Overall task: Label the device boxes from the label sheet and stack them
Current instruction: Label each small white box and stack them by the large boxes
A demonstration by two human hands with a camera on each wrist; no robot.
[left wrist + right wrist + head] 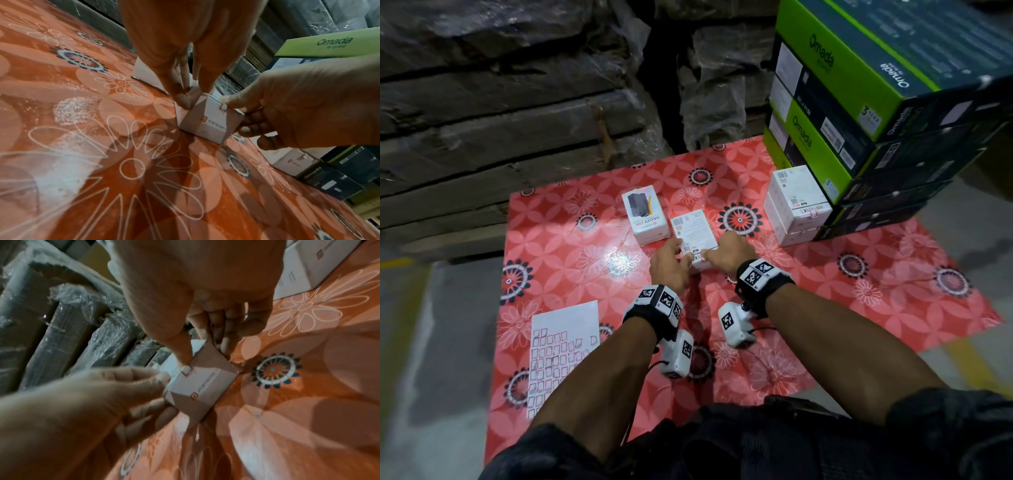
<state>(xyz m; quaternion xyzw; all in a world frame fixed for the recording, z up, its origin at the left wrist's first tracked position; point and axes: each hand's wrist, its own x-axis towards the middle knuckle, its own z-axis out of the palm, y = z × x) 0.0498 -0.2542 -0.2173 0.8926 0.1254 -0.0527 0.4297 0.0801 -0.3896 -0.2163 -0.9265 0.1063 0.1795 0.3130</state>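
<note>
Left hand (667, 265) and right hand (729, 251) forward, fingers (183, 99) curled, gripping.

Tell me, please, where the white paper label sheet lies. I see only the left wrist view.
Observer: The white paper label sheet lies on the red flowered mat, left of the left forearm.
Operator: What is the white box behind the left fingers?
Observer: Its top shows a dark device and "HALLEY 20K"; it stands beside the small white cardboard box that the left hand and right hand hold.
Operator: How high is the white stack at the right?
Observer: Two white boxes, one upon the other.
</note>
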